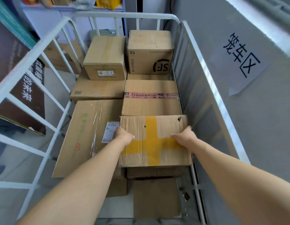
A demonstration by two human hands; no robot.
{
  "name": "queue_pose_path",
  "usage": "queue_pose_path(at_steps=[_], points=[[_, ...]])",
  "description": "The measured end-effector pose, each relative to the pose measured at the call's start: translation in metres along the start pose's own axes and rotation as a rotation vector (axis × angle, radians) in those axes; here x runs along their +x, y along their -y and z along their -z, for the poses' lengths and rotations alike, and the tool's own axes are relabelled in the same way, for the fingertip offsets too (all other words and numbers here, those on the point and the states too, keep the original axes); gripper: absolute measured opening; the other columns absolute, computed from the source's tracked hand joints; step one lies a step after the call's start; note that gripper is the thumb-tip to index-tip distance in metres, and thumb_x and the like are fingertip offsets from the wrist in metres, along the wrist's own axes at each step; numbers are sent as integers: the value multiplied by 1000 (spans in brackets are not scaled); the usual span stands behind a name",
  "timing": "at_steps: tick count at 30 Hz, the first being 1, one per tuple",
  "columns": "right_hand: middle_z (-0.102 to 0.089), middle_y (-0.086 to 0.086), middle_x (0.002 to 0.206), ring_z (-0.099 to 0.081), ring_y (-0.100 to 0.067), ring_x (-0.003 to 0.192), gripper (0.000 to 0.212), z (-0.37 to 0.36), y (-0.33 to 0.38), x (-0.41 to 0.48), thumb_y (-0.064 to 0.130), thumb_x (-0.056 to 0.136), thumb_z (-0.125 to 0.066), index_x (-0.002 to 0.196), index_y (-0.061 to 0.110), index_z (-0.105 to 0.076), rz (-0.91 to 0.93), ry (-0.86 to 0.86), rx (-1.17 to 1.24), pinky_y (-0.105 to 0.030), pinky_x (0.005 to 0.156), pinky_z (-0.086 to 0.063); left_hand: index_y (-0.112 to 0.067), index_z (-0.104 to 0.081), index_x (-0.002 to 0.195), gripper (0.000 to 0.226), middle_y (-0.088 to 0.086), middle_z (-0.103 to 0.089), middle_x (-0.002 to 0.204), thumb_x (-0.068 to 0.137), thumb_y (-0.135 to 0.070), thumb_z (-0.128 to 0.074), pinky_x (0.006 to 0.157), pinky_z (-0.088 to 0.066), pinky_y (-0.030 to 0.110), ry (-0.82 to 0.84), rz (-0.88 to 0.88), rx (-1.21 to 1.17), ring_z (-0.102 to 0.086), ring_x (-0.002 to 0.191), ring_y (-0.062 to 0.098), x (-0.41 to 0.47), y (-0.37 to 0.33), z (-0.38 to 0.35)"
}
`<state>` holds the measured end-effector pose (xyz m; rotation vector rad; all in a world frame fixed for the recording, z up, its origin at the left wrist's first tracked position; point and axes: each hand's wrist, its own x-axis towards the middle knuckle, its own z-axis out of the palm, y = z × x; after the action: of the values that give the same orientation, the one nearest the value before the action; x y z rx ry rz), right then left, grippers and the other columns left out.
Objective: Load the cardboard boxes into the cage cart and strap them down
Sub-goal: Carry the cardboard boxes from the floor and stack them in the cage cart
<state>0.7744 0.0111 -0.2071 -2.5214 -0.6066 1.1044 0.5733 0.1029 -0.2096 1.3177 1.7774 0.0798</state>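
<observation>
Between the fingers sits the yellow-taped box, inside the cart, over a lower box; resting or hovering, cannot tell. Left hand and right hand clamp its side edges, thumbs on top. Judgement: lower it level, butt it against the pink-taped box beyond the fingers, and slide them out upward, since the cart's side just right of them is close.

Brown box, yellow tape cross; white cage cart
</observation>
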Motion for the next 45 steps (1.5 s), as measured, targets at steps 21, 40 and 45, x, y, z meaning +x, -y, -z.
queue_pose_path(at_steps=[21, 40, 45], points=[[-44, -17, 132, -53, -33, 112, 65, -19, -18, 31, 31, 87, -68, 134, 5, -32, -35, 41, 129, -40, 93, -48, -13, -18, 151, 81, 10, -33, 150, 86, -9, -67, 105, -40, 42, 44, -30, -70, -41, 131, 30, 42, 15, -16], [-44, -10, 138, -40, -31, 127, 54, 19, 55, -82, 35, 93, -56, 138, 11, -38, 314, -165, -381, -43, 105, -37, -9, -33, 140, 57, 12, -37, 142, 92, -25, -59, 105, -37, 45, -70, -413, 402, -40, 129, 32, -39, -22, 57], [-48, -10, 134, -41, -30, 127, 48, 37, 97, -165, 37, 93, -55, 131, 10, -45, 498, -213, -578, -43, 107, -33, -11, -33, 141, 54, 10, -37, 142, 93, -23, -56, 109, -28, 44, -139, -735, 524, -38, 130, 29, -99, -48, 115]])
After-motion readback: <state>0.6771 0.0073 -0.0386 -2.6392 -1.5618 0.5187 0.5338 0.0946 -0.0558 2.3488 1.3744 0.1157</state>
